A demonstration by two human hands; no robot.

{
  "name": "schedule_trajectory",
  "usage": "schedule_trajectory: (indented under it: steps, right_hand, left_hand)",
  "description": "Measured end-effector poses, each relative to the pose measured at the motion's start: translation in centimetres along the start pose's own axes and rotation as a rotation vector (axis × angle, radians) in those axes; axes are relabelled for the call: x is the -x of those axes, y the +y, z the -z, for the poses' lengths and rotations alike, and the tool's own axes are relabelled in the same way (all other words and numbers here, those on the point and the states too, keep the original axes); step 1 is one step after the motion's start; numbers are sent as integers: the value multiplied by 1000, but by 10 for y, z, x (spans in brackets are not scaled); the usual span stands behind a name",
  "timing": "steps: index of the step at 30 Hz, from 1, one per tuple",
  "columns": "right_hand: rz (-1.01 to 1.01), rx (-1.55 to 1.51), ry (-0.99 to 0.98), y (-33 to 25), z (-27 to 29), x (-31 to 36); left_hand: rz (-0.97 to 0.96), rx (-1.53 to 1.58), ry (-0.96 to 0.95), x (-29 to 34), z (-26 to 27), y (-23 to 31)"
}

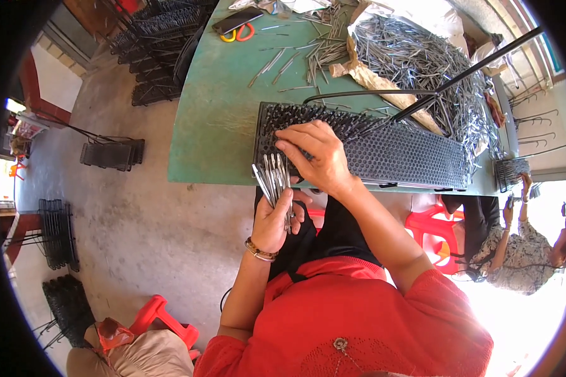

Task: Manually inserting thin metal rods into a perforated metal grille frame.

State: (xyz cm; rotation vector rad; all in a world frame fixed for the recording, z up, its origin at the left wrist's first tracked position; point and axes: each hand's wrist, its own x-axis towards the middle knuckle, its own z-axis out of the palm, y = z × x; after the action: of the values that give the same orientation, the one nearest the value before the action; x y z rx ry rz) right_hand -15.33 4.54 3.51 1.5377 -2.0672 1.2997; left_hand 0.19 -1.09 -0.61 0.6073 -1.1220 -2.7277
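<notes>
My left hand (270, 223) is closed around a bundle of slim silvery metal rods (274, 176), whose ends fan out above the fingers. The bundle stands in front of the table edge, beside the left end of a long black perforated tray (409, 151). Dark rod tips (295, 113) stick up from many holes in the tray's left part, while its right part shows bare holes. Over that left end hovers my right hand (324, 157), thumb and fingers brought together. Whatever its fingertips hold, if anything, is too small or hidden to make out.
A large heap of rods (415, 56) lies on brown paper (383, 78) behind the tray. Loose rods, scissors (238, 34) and a phone (237, 21) lie on the green table (201, 138). A black bar (468, 72) crosses above the tray. Another person (522, 251) sits at right.
</notes>
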Motion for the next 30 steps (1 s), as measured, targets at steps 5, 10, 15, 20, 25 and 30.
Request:
schedule_trajectory:
  steps: [5, 10, 15, 20, 25, 30]
  right_hand:
    - [-681, -456, -362, -18, 14, 7]
    - [-911, -679, -287, -4, 23, 6]
    - [-744, -526, -42, -2, 27, -5]
    - [-576, -354, 106, 5, 16, -12]
    - [-479, -234, 96, 8, 11, -8]
    - [-171, -6, 81, 12, 2, 2]
  left_hand:
    - [-55, -3, -37, 1, -3, 2]
    - [12, 5, 14, -3, -11, -5]
    - [47, 29, 53, -6, -3, -11]
    - [57, 8, 44, -4, -1, -12]
    - [35, -43, 137, -3, 1, -13]
    - [12, -101, 78, -3, 6, -11]
